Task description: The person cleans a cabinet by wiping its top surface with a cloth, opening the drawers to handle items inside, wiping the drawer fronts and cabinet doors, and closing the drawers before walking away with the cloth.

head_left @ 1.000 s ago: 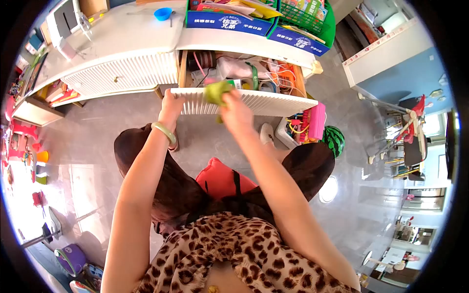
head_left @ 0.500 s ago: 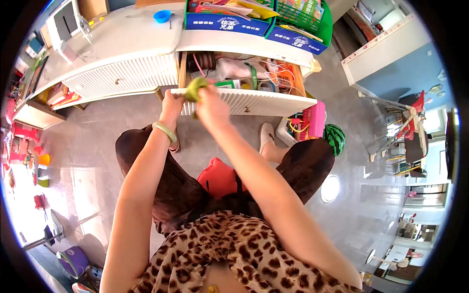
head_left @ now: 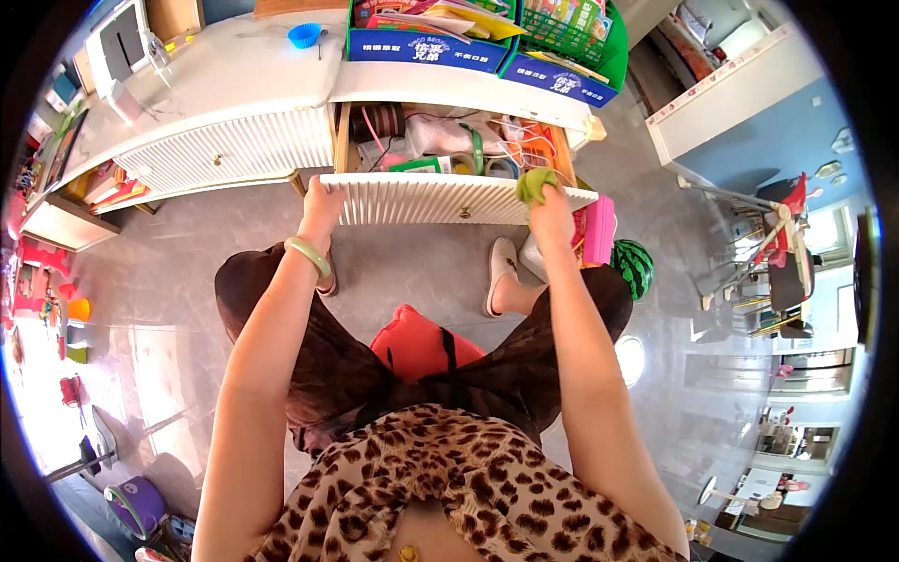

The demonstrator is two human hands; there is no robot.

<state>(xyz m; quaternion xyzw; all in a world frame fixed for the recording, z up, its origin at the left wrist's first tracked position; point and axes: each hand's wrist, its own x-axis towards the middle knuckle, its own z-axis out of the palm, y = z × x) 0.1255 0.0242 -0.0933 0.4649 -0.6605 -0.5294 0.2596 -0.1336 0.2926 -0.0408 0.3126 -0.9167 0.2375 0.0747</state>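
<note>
The right hand (head_left: 551,217) clutches a crumpled green fabric cloth (head_left: 536,184), likely soft, light, best bunched; beneath it, the left hand (head_left: 320,212) grips a stiff-looking white ribbed drawer front (head_left: 421,200) cornerwise.

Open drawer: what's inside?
Pale wrapped bundle, green band, green-and-white package, orange item, among others. The drawer front hides the near bottom edge; anything beneath the bundle is covered.
</note>
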